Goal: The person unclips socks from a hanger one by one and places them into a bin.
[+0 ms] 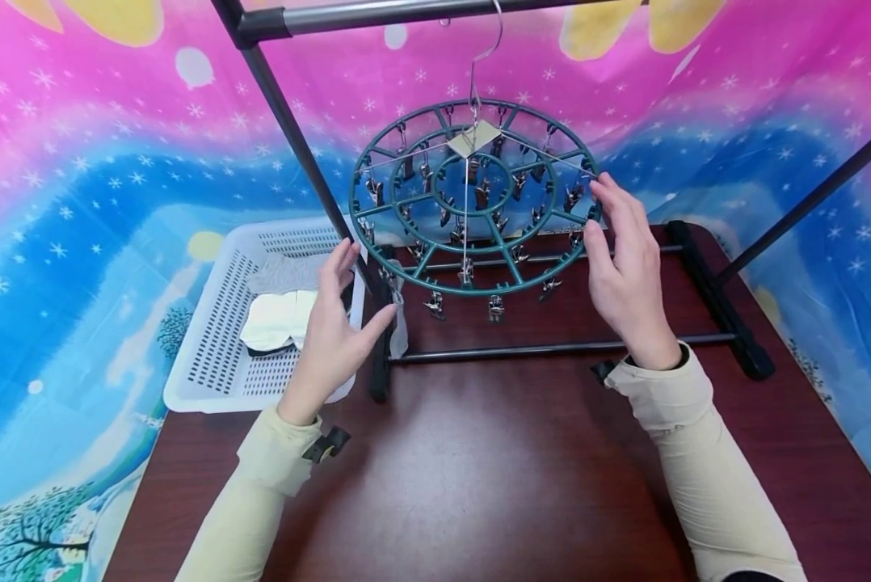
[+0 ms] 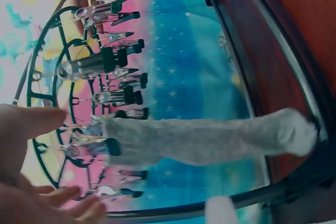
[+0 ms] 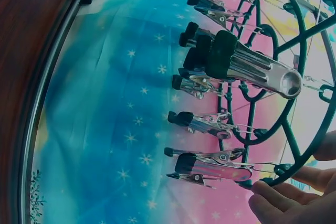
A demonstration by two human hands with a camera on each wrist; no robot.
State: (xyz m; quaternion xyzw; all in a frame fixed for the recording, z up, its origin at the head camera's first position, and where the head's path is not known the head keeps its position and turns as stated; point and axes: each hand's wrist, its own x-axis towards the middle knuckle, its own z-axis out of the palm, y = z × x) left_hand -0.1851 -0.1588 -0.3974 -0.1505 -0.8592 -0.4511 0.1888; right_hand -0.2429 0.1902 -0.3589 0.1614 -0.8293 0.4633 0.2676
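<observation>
A round green clip hanger [image 1: 504,283] with several metal clips hangs by its hook from a rack's top bar. One grey sock [image 2: 184,140] dangles from a clip on its left side. My left hand [image 1: 337,331] is held apart from the hanger's left edge, thumb and fingers spread, holding nothing. At the opposite edge, my right hand [image 1: 628,271] touches the rim with fairly straight fingers [image 3: 278,195]. Black-tipped clips [image 3: 252,66] hang close to that hand.
A white perforated basket [image 1: 210,356] stands at the left, with white, grey and dark cloth items [image 1: 271,319] inside. The black rack [image 1: 290,129] stands on a dark reddish-brown table [image 1: 479,469]. A colourful printed cloth [image 1: 101,202] hangs behind.
</observation>
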